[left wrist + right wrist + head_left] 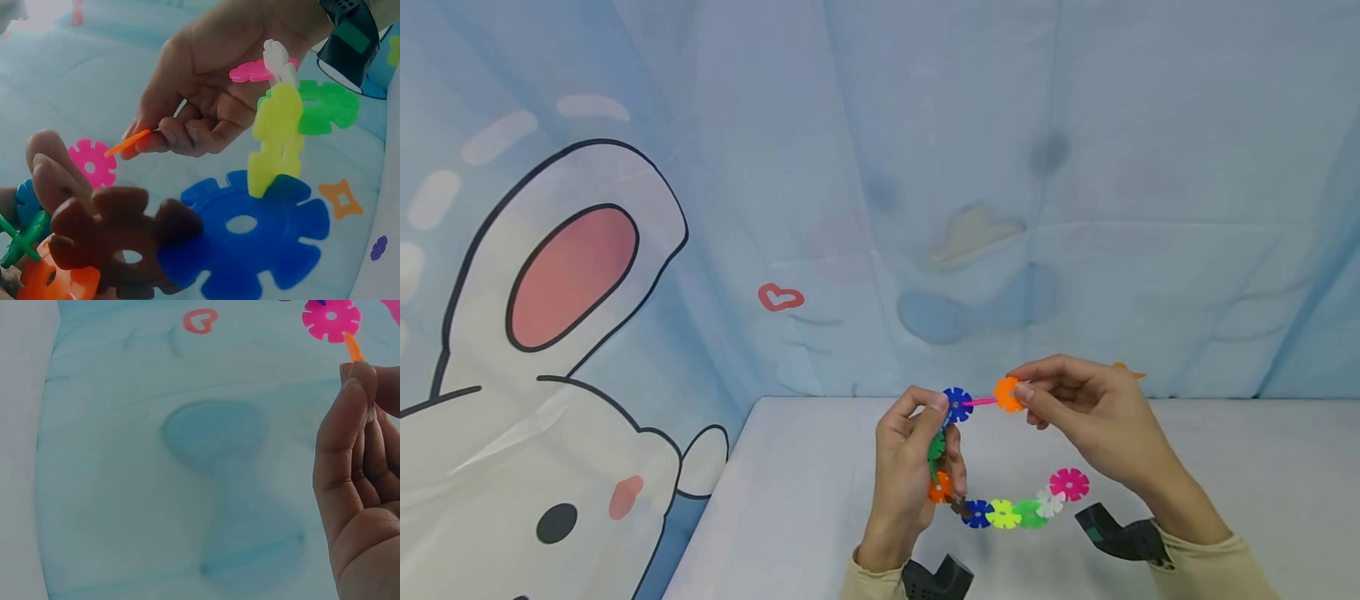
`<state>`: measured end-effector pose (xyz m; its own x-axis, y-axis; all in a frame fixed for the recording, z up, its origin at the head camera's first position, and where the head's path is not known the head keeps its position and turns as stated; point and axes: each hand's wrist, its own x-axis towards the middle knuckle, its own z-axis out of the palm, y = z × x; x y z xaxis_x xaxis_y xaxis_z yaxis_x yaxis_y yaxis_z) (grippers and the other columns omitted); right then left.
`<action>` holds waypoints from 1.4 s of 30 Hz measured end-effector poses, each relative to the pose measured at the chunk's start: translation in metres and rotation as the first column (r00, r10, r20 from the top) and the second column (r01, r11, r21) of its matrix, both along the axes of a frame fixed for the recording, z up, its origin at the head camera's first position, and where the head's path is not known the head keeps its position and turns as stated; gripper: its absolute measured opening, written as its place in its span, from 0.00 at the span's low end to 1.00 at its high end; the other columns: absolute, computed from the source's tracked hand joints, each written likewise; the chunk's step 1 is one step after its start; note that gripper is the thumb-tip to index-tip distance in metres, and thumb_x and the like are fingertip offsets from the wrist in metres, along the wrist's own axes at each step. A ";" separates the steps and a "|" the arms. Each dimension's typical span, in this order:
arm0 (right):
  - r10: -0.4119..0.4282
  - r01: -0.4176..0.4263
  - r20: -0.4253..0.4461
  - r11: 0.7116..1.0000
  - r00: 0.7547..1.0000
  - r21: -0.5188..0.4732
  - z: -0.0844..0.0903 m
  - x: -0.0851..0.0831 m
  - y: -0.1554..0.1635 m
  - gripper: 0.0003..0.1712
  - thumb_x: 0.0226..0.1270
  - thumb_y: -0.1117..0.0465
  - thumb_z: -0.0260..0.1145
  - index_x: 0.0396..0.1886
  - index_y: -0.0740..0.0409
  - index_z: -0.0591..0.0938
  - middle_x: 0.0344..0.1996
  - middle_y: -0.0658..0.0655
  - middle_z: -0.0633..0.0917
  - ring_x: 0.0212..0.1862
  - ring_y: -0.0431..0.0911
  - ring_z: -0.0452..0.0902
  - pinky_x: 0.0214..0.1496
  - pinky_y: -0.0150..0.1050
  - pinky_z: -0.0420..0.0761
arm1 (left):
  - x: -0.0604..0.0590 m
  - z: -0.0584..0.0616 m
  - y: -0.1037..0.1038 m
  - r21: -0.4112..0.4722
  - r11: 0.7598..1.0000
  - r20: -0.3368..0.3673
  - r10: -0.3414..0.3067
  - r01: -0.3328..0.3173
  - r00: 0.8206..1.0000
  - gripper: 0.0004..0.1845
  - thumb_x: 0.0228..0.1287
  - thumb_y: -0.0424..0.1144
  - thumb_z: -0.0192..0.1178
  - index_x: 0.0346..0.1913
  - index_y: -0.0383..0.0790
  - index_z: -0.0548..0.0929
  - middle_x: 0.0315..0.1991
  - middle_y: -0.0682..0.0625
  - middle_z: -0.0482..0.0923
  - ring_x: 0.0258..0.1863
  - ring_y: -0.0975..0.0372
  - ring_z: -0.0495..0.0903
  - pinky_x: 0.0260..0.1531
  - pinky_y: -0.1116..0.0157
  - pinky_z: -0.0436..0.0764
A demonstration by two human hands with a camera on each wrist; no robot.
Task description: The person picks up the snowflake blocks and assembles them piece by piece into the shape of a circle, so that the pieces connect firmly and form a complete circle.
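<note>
Item: curved chain of multicolour plastic snowflake discs (1003, 512), held above the white surface (1225, 500). Left hand (910, 467) pinches the chain's left end at blue disc (957, 405). Right hand (1090, 417) pinches orange disc (1007, 393) just right of it, edge-on pink disc (980, 402) between; axis runs left-right, w/ the chain's pink far end (1069, 483) hanging free below right hand.

A curved chain of snowflake discs (1003, 510) hangs in the air between both hands, above the bench. From its upper left end it runs blue, green, orange, brown, blue, yellow, green, white, then pink at the loose right end. An orange disc (1008, 394) joins a thin pink disc (980, 402), seen edge-on, slotted into the top blue disc (957, 405).
</note>
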<state>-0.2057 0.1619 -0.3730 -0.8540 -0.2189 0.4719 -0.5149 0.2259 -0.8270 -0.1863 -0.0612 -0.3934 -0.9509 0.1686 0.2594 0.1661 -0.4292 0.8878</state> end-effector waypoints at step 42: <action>-0.044 0.047 -0.085 0.998 0.995 0.038 -0.006 0.006 -0.028 0.06 0.71 0.67 0.74 0.42 0.51 0.89 0.28 0.46 0.89 0.27 0.40 0.87 0.31 0.35 0.88 | -0.005 -0.007 0.003 -0.321 0.946 -0.019 -0.046 0.038 0.999 0.23 0.88 0.46 0.45 0.49 0.25 0.79 0.20 0.14 0.69 0.07 0.68 0.76 0.11 0.72 0.78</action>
